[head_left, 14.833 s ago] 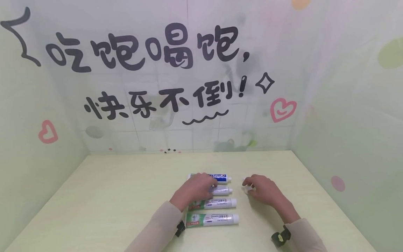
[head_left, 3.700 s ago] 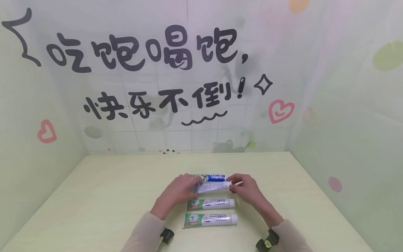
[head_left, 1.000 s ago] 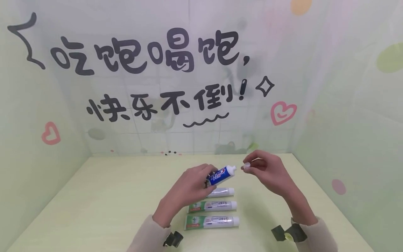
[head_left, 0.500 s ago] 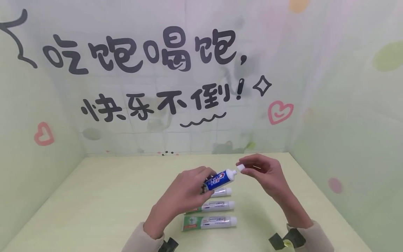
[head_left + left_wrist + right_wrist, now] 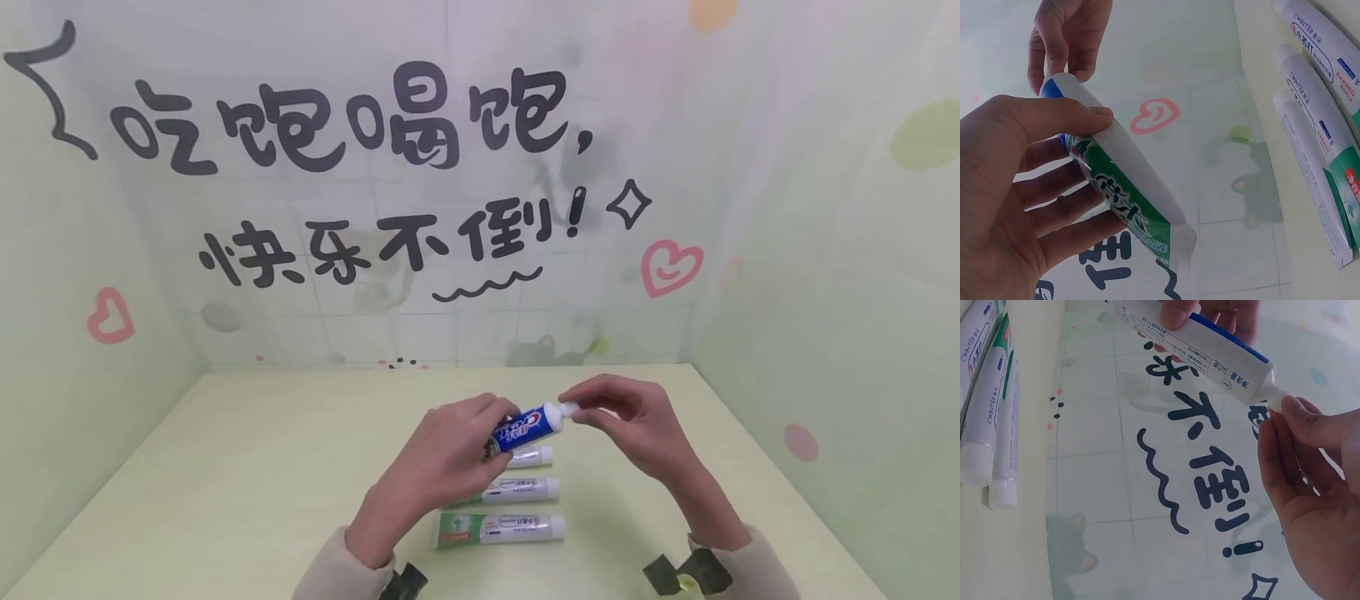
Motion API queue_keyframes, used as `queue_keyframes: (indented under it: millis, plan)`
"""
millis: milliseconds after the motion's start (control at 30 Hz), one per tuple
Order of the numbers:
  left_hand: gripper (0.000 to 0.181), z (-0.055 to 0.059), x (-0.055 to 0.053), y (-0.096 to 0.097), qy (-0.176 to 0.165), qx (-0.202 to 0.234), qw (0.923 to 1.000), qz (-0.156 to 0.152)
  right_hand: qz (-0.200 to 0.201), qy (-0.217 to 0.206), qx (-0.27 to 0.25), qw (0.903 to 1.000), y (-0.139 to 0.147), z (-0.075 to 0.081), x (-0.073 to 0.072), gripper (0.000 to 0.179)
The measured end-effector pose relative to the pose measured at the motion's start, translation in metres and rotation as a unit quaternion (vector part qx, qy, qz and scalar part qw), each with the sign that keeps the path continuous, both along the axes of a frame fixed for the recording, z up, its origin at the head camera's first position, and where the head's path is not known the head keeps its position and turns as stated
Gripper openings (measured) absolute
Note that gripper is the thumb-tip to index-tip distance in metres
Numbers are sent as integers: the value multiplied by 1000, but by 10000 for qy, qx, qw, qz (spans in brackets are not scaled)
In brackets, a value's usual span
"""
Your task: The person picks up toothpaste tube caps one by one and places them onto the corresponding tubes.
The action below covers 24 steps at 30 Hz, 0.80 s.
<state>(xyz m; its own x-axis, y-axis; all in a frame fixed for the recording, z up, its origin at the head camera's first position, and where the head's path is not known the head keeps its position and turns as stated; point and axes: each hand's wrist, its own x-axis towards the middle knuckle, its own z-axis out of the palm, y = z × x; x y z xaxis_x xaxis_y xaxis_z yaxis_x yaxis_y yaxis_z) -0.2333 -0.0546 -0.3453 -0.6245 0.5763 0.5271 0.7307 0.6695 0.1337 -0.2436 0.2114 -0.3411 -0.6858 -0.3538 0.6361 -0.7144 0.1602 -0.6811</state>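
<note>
My left hand (image 5: 442, 454) grips a blue, white and green toothpaste tube (image 5: 527, 426) above the table, its nozzle end tilted up to the right. In the left wrist view the thumb lies across the tube's body (image 5: 1141, 169), with the fingers behind it. Between thumb and fingertips my right hand (image 5: 637, 421) pinches a small white cap (image 5: 571, 408) at the tube's nozzle. The right wrist view shows the cap (image 5: 1277, 400) right at the nozzle, partly hidden by the thumb.
Three more toothpaste tubes lie in a row on the pale table (image 5: 262, 467): a white one (image 5: 534, 457) partly behind the left hand, a green and white one (image 5: 517, 490), and another green and white tube (image 5: 498, 528) nearest me. A printed wall (image 5: 360, 333) stands behind.
Over the last second the right hand has brought the cap leftward from apart to the nozzle. Earlier, the blue tube lay on the table and both hands held the white tube.
</note>
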Motion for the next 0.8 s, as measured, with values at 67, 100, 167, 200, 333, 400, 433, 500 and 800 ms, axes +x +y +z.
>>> queue_keyframes:
  millis: [67,100,167,200,333,400,433,500,800]
  plan:
    - [34,1,-1,0,98,-67,9999,36,-83,311,200,9993,0,2,1,24]
    - [35,2,-1,0,146,-96,9998,61,-109,441,266,9986,0,3,2,24]
    - [35,4,-2,0,211,-146,9996,111,-158,612,372,9973,0,5,2,23]
    - [35,4,-2,0,237,-168,9995,133,-175,691,414,9966,0,6,2,23]
    - [39,5,-2,0,311,-264,9990,179,-500,744,572,9943,-1,6,4,22]
    - [41,4,-1,-1,329,-306,9988,178,-754,741,694,9920,-2,5,4,21]
    - [41,4,-1,-1,329,-319,9988,175,-886,723,751,9906,-2,5,5,19]
    - [41,4,-1,-1,334,-341,9987,170,-1092,742,860,9875,-4,4,5,16]
    - [39,4,3,-1,554,-343,9978,105,-1518,899,1146,9776,-10,2,9,21]
